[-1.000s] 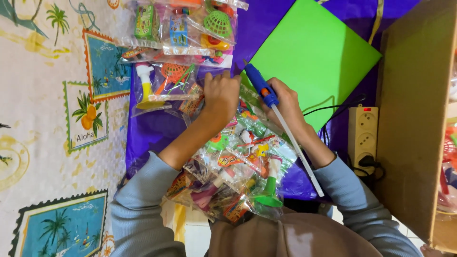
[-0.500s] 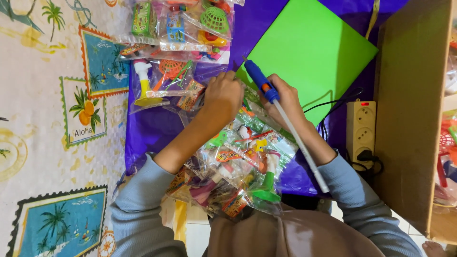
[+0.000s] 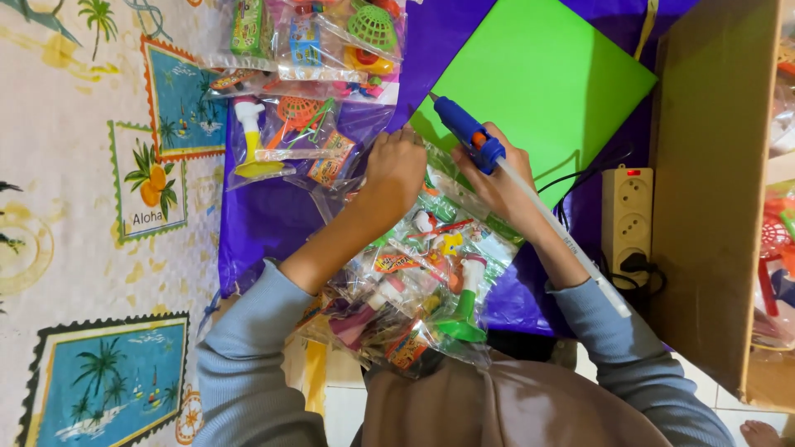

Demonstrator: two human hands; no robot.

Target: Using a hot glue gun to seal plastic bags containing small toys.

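Head view, looking straight down. The right hand (image 3: 497, 178) is clenched around a blue glue gun (image 3: 465, 132). The nozzle points up and left, over the lower left edge of a green sheet (image 3: 551, 79). A long pale glue stick (image 3: 571, 244) runs out of the back of the gun, down and right past the right forearm.

The left hand (image 3: 396, 170) lies knuckles up on a clear plastic bag of toys (image 3: 327, 153). Its fingers are curled down onto the plastic; whether they pinch it or only press it, I cannot tell. The two hands are near each other, not touching.

A heap of similar toy packets (image 3: 422, 281) lies between the forearms, reaching toward the person's lap. More packets (image 3: 306, 41) lie at the top, left of the green sheet.

All of this rests on a purple sheet (image 3: 257, 215), spread over a mat with palm tree prints (image 3: 91, 207). A white power strip (image 3: 627, 219) sits to the right, between the purple sheet and a brown cardboard box (image 3: 712, 190), with a black plug in its lowest socket. Both sleeves are grey-blue.
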